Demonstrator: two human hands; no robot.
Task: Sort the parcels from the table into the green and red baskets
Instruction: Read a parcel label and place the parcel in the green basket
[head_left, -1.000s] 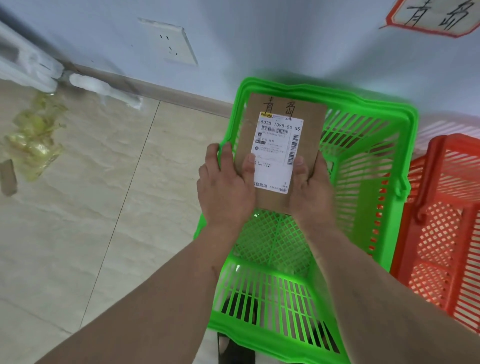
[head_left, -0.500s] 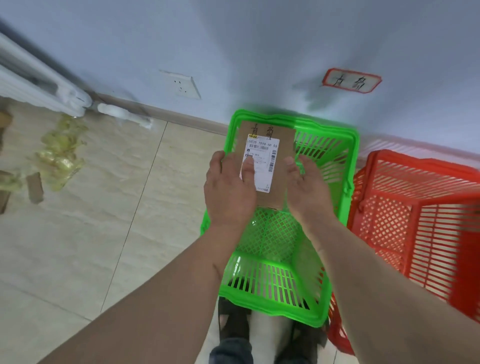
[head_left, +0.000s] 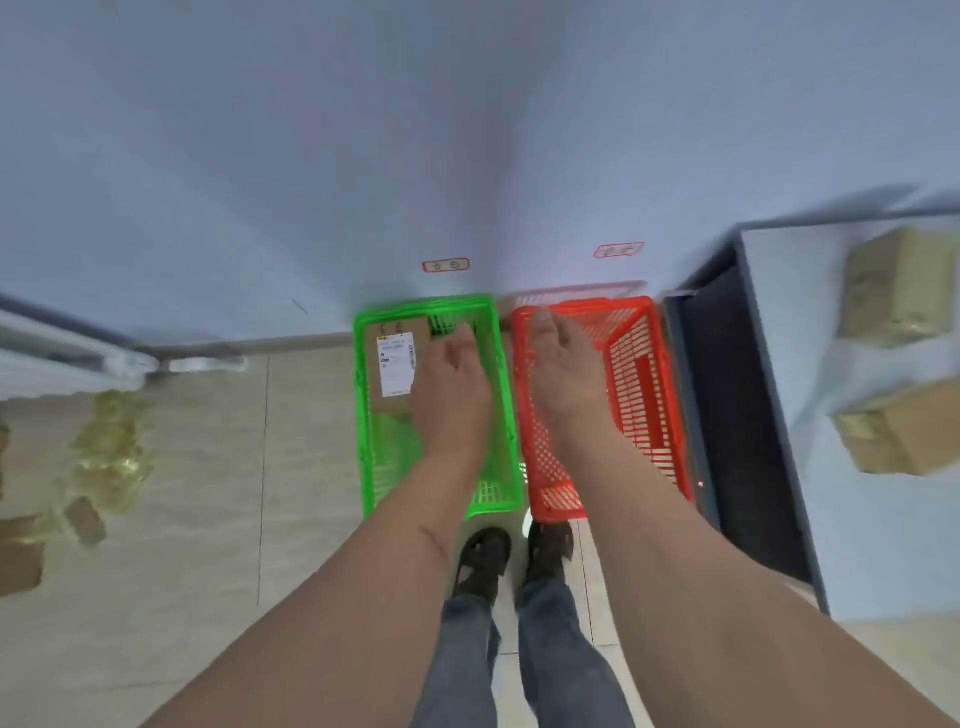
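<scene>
Parcel (head_left: 395, 364) released since earlier, now lying in green basket (head_left: 366, 415) | left hand (head_left: 449, 384), right hand (head_left: 563, 374) empty, fingers loose | red basket (head_left: 670, 405), right of green, looks empty | two parcels (head_left: 893, 358) left on table (head_left: 810, 467)

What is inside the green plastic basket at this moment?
A flat brown cardboard parcel with a white shipping label lies in the green plastic basket, at its far left. The left hand covers the parcel's right edge and part of the basket floor.
</scene>
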